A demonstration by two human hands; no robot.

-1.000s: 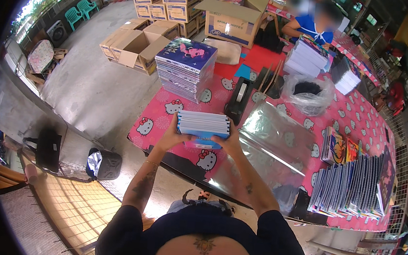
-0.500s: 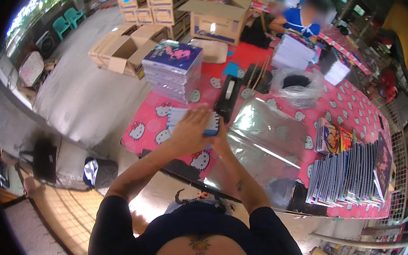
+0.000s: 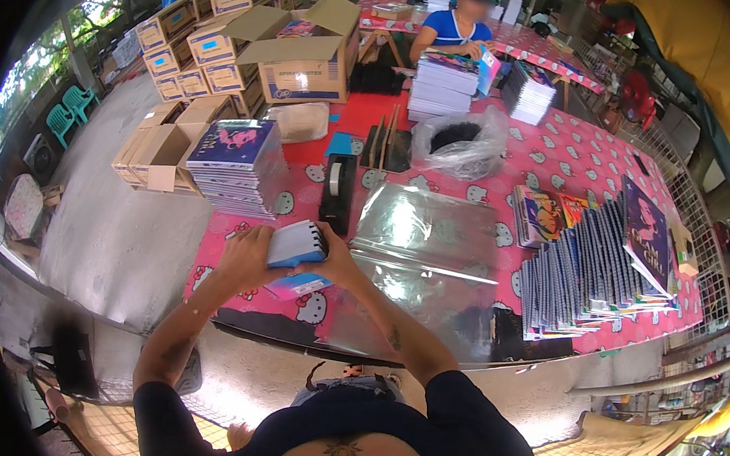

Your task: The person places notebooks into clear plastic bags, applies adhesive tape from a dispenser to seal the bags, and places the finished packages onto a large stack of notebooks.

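Observation:
A small spiral notebook (image 3: pixel 292 244) with white pages and a black coil is tilted up over the near left part of the table. My left hand (image 3: pixel 245 258) is closed on its left edge. On the coil side my right hand (image 3: pixel 336 262) grips the other edge, its thumb near the coil. The blue cover hangs open underneath, its lower part pink and blue. Just beyond the notebook lies a black tape dispenser (image 3: pixel 337 195). Clear plastic sheets (image 3: pixel 424 242) spread flat to the right of my right hand.
A stack of purple-covered notebooks (image 3: pixel 234 151) stands at the table's left edge. Several spiral notebooks (image 3: pixel 582 273) lean in a row at the right. A plastic-wrapped bundle of black coils (image 3: pixel 457 140) sits farther back. Open cartons (image 3: pixel 310 67) stand at the far left; a co-worker (image 3: pixel 456 28) sits opposite.
My left hand has gone from lying flat over the notebook to gripping its left edge. The notebook is now tilted up, cover showing below. The whole view has shifted.

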